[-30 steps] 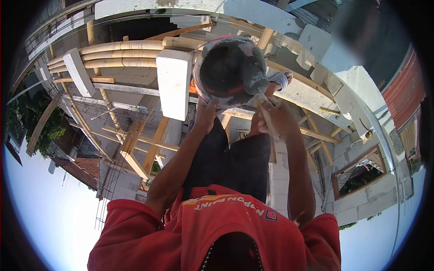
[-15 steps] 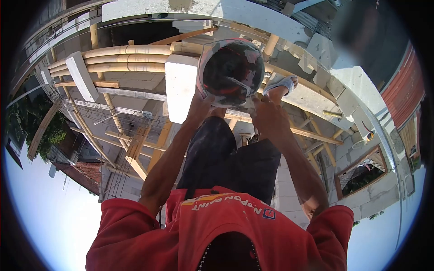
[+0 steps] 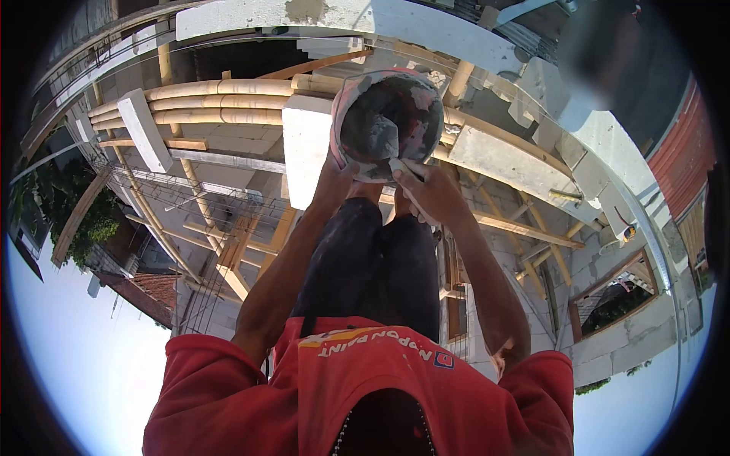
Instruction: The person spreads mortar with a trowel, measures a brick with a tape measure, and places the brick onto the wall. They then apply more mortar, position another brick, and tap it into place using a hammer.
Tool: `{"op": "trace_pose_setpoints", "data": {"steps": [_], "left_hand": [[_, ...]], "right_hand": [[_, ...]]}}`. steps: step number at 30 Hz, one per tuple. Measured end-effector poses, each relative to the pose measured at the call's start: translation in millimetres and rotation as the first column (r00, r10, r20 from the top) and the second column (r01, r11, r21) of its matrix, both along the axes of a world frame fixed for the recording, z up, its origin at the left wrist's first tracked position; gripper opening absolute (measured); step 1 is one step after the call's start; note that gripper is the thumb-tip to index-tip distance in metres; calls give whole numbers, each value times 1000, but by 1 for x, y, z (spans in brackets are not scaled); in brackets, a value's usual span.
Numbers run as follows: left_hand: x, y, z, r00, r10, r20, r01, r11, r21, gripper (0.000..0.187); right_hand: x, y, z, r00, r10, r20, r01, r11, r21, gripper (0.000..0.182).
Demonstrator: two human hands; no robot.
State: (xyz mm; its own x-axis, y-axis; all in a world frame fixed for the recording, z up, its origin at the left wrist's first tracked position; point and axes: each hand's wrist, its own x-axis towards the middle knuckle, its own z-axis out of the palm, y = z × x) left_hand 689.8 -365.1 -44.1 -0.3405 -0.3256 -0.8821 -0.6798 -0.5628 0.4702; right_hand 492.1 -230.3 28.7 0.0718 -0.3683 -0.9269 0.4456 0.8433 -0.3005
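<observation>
A bucket [image 3: 432,140] smeared with grey mortar is held out in front of my knees, its mouth facing me. My left hand [image 3: 335,185] is closed on the near left part of its rim. My right hand [image 3: 433,193] wraps around the handle of a trowel [image 3: 383,138] at the near right side of the rim. The trowel's grey blade reaches into the bucket. Dark residue coats the inside wall; how much mortar lies at the bottom is hard to make out.
A white block [image 3: 304,144] stands just left of the bucket. Bamboo poles [image 3: 217,102] run left, with another pale block [image 3: 144,131] across them. A concrete-smeared beam [image 3: 509,161] extends right. Below are timber framing, rebar [image 3: 220,205] and a window opening [image 3: 614,295].
My right hand has moved left along the bucket's near side, and the trowel blade now shows flat inside. The foot on the right beam has left that spot, and my legs are closer together.
</observation>
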Motion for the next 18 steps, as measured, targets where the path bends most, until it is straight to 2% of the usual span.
{"op": "trace_pose_setpoints", "data": {"steps": [1,3,5,7,8,10,11,13,14,18], "left_hand": [[-1,2,0,999,-29,21,29,999,-26,59],[-2,5,4,998,64,21,-64,998,12,59],[-12,8,7,989,149,17,-149,988,49,58],[-19,17,11,976,215,26,-217,971,101,57],[-22,25,12,975,220,20,-221,972,83,56],[-30,37,9,972,234,-3,-233,972,37,55],[-28,43,4,984,178,-15,-178,984,-13,58],[-24,47,-13,998,60,-36,-65,989,-130,64],[-30,46,-11,996,89,-24,-91,991,-101,63],[-40,58,-19,976,203,73,-205,979,19,55]], "right_hand": [[4,6,-17,1000,-11,6,11,1000,15,46],[8,21,-45,999,-32,22,31,998,55,42],[-10,32,-55,966,203,-159,-190,977,94,41],[-20,45,-53,852,414,-319,-370,909,192,46],[-17,51,-45,631,394,-668,-447,889,102,41],[-27,46,-17,521,507,-686,-528,823,207,42],[-29,41,-4,467,561,-683,-562,785,261,42],[-19,44,-15,426,618,-661,-617,733,287,43],[-11,45,-24,404,643,-651,-643,706,298,43],[38,51,-34,515,559,-650,-648,750,131,45]]}}
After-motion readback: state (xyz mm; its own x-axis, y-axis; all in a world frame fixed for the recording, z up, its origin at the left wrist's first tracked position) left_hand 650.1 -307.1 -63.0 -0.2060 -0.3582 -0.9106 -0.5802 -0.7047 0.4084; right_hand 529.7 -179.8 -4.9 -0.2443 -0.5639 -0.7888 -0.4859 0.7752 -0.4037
